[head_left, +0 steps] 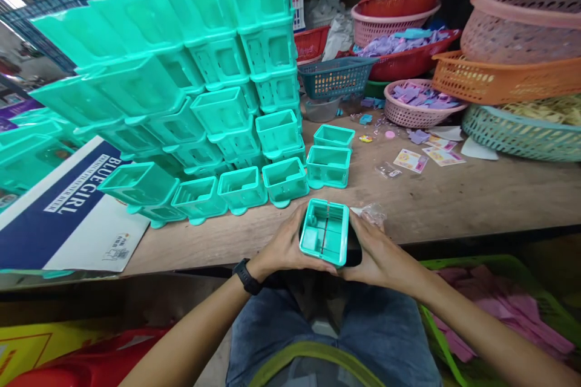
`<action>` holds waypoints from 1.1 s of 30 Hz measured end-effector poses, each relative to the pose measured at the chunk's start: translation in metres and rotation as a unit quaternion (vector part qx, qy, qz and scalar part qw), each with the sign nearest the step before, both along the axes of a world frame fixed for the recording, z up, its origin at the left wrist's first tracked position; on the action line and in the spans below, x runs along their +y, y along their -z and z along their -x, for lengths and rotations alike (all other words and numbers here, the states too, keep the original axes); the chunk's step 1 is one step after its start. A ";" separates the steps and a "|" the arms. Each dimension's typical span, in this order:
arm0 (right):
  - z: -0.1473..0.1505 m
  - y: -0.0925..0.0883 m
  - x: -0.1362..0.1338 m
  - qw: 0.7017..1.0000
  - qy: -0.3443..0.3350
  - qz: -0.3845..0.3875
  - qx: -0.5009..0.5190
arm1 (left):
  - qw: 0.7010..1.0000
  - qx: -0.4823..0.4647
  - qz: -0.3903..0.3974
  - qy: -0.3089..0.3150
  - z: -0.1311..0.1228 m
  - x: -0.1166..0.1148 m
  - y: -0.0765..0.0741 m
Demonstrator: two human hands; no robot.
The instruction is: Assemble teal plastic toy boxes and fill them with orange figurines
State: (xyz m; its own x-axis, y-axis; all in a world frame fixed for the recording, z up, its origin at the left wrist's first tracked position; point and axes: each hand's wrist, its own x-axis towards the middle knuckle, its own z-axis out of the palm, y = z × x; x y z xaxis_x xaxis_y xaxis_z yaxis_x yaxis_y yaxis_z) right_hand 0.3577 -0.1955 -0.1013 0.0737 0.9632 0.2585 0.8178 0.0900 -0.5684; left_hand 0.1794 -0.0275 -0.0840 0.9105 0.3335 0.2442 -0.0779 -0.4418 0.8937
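Note:
Between my two hands is a teal plastic box [336,227], its open top facing me and a thin dark rod or line running across its inside. My left hand [285,242], below a black wristband, is closed around the box's left side and lower edge. Against the right side presses my right hand [374,248], its fingers partly hidden behind the box. Just beyond, a row of similar teal boxes [285,180] stands along the table. A crumpled clear plastic bag [374,214] lies by my right fingers.
Stacked teal boxes [267,48] rise at the left behind a white and blue carton [68,211]. Baskets of small parts, including a pink basket [420,115], line the back right. Printed cards [411,160] lie on the wooden table [512,199]. A green crate [503,263] sits lower right.

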 end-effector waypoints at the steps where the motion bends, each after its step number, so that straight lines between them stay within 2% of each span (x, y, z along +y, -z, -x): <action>1: 0.000 0.000 0.000 1.000 0.000 0.000 0.002 | 1.000 0.001 0.000 0.001 0.000 0.000 0.000; 10: -0.001 0.005 0.001 1.000 0.021 0.002 0.008 | 1.000 0.019 0.000 -0.003 0.001 0.004 0.003; 18: 0.000 0.000 0.001 1.000 0.010 -0.010 0.001 | 1.000 0.017 0.011 -0.004 0.001 0.002 0.006; 26: 0.001 0.001 0.001 0.999 0.024 0.012 0.027 | 1.000 0.011 -0.005 -0.005 0.001 0.002 0.004; 33: 0.002 -0.007 0.004 0.999 0.033 0.037 0.022 | 1.000 0.006 0.020 -0.008 0.000 0.001 0.006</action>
State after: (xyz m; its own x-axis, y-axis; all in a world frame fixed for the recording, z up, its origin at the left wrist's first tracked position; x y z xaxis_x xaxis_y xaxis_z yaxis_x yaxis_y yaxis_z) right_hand 0.3557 -0.1915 -0.0945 0.1470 0.9722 0.1825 0.7947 -0.0063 -0.6069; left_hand 0.1797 -0.0263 -0.0901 0.9081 0.3567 0.2194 -0.0608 -0.4060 0.9118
